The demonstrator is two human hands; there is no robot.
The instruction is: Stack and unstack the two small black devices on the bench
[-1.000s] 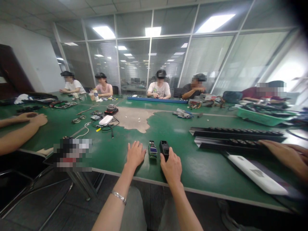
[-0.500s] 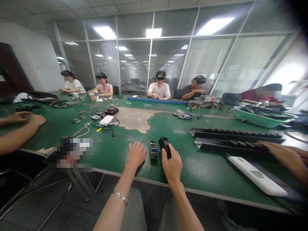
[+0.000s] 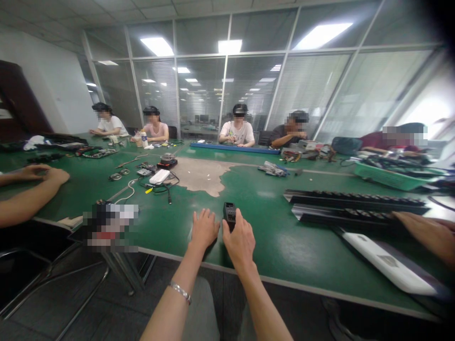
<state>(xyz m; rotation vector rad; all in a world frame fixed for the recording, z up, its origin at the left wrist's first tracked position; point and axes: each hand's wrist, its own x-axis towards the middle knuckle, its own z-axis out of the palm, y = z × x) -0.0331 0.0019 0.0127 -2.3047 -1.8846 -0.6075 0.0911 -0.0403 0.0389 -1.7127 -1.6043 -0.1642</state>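
Note:
My right hand (image 3: 240, 240) grips a black, box-shaped plastic casing (image 3: 229, 209) with openings in its upper end. Thumb and fingers lie along the casing's two sides. Just left of it, my left hand (image 3: 205, 229) rests palm down on the green tabletop (image 3: 284, 255), fingers stretched out and holding nothing. Between the two hands is a narrow gap. No part of the small green circuit board with a blue screen shows now; the casing and right hand cover the place where it lay.
Two long black metal rails (image 3: 341, 213) and a white elongated device (image 3: 387, 260) lie to the right, near another person's hand (image 3: 426, 234). Ahead left are a white box (image 3: 159, 176) with cables and a worn patch. A green basket (image 3: 391, 175) stands far right. Several people sit opposite.
My right hand has moved left with the black casing, bringing it over the spot where the circuit board lay. The board has gone out of sight. My left hand stays flat on the table.

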